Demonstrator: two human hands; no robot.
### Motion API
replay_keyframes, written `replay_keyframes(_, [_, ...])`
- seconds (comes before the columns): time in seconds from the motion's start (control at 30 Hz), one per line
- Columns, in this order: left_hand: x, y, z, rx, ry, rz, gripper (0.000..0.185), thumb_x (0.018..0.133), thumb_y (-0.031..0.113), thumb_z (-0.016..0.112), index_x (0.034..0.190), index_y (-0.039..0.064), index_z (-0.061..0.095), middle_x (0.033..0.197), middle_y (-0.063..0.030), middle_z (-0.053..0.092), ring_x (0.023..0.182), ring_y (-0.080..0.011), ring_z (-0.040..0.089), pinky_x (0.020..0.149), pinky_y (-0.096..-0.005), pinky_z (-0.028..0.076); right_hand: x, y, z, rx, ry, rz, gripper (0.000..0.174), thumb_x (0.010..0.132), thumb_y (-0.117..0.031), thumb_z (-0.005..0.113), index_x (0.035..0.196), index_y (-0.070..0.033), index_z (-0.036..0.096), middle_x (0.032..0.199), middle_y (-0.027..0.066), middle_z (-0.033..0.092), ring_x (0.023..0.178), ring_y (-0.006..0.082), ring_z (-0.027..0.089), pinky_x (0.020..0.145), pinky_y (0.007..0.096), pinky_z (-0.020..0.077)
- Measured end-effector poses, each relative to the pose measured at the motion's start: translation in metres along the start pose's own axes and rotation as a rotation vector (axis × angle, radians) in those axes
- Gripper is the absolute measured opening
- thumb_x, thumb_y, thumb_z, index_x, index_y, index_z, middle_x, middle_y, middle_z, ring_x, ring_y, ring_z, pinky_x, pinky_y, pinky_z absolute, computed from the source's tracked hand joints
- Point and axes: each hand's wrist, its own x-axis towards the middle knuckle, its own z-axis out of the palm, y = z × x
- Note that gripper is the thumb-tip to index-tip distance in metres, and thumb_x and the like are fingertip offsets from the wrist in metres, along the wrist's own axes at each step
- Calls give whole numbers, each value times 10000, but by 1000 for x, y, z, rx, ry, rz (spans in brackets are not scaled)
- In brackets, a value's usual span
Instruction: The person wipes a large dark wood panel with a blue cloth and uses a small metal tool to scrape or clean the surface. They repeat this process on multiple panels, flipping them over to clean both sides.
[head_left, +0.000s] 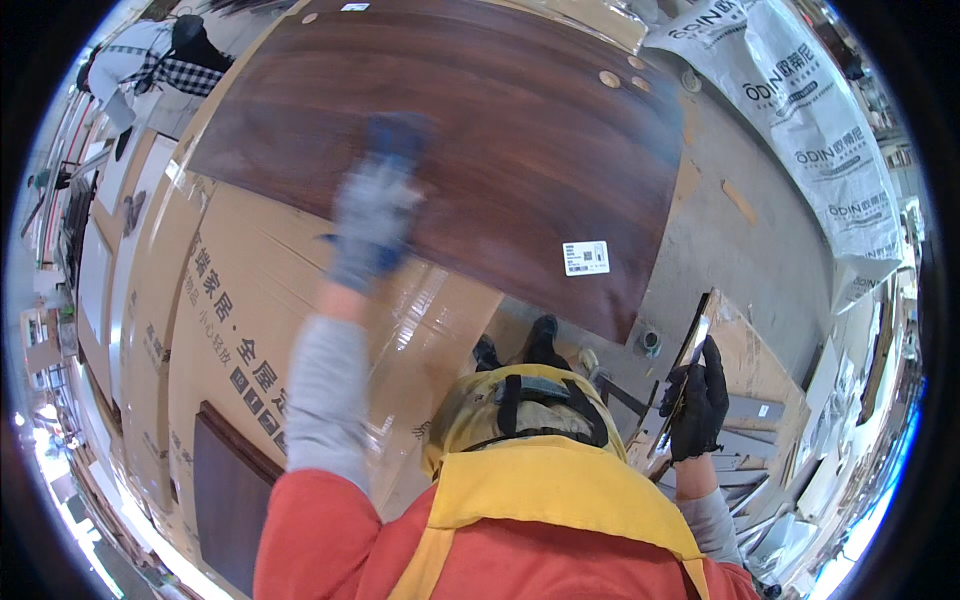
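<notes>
My left hand (375, 214), in a grey glove, is blurred over a dark brown wood-grain panel (495, 150). A blue patch (401, 135) shows at its fingers; I cannot tell whether it is a cloth or part of the glove. The panel lies flat and bears a white printed label (586, 258) near its front corner. Several round light spots (609, 79) mark its far right part. At the right, my right hand (697, 405), in a black glove, grips a thin, shiny-edged item (700, 339). Its exact kind is unclear.
Printed cardboard (300, 277) lies under the panel. Another dark panel (232, 495) is at lower left. Beyond the right floor (765, 247) lies a plastic-wrapped package (802, 127). A board with offcuts (750, 420) is beside my right hand. A person (157, 60) bends over at upper left.
</notes>
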Motion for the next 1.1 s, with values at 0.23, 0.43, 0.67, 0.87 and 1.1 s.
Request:
replay_keyframes(0.23, [-75,191,102,-271,-41,444,348,845,369,607,1090,132,677,1288,-141,566,1225,-345,503,1025,-509,386,4,-33,23,-85,-60,-125,424,965,-113,524,1381,-58,460,789,42,637,574,80,546,487,221,448])
replay_keyframes(0.43, [-18,-66,21,-51,265,-53,192,869,222,571,904,123,732,1029,-143,654,988,-362,578,866,-474,437,3,-16,-7,-78,64,-83,422,971,-182,540,1369,-60,473,778,43,637,535,73,541,440,208,431])
replay_keyframes(0.67, [40,-97,-6,-199,188,-345,322,942,294,491,1163,120,648,1165,-161,602,1026,-366,569,893,-435,459,6,9,-24,431,-84,484,284,966,-303,554,1162,-101,587,731,-14,570,560,91,535,447,212,443])
replay_keyframes(0.87, [-15,211,69,-428,-303,514,346,806,272,617,1094,81,640,1116,-159,599,1122,-305,550,998,-462,416,26,10,-18,717,-139,852,323,969,-321,545,1202,-98,550,740,-18,566,570,87,544,465,208,450])
replay_keyframes(1.1, [101,88,62,67,68,222,107,822,205,619,857,154,707,899,-91,635,883,-329,593,798,-441,481,118,-20,-67,539,-173,683,307,976,-300,529,1228,-129,568,717,-54,568,521,46,510,428,197,430])
